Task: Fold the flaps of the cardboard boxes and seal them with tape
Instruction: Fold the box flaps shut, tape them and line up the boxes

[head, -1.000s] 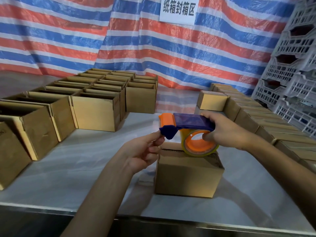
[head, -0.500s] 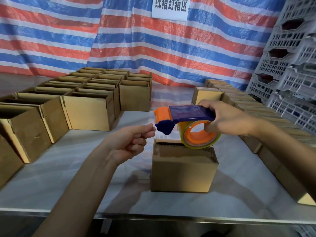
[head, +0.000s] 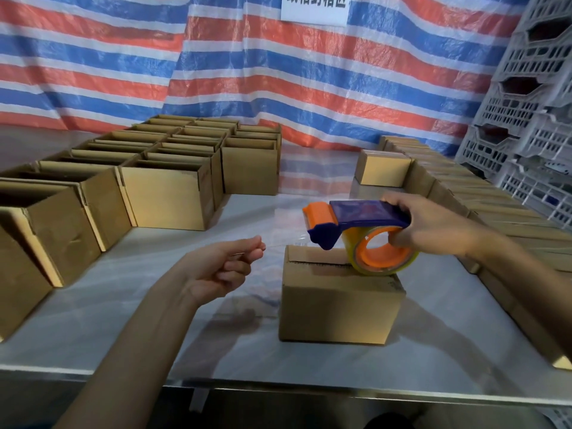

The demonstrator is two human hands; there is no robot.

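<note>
Cardboard box (head: 337, 305) is sitting at 6 o'clock, your right hand (head: 433, 230) gripping the tape dispenser (head: 365, 212) above it. Your left hand (head: 216, 267), at 9 o'clock, is curling; pinching tape (head: 351, 246)? Cannot tell. Slack tape risks sticking crooked.

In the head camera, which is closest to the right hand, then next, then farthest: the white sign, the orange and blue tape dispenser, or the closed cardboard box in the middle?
1. Orange and blue tape dispenser: held in the right hand.
2. Closed cardboard box: just below it, in the middle.
3. White sign: far back on the striped tarp.
</note>
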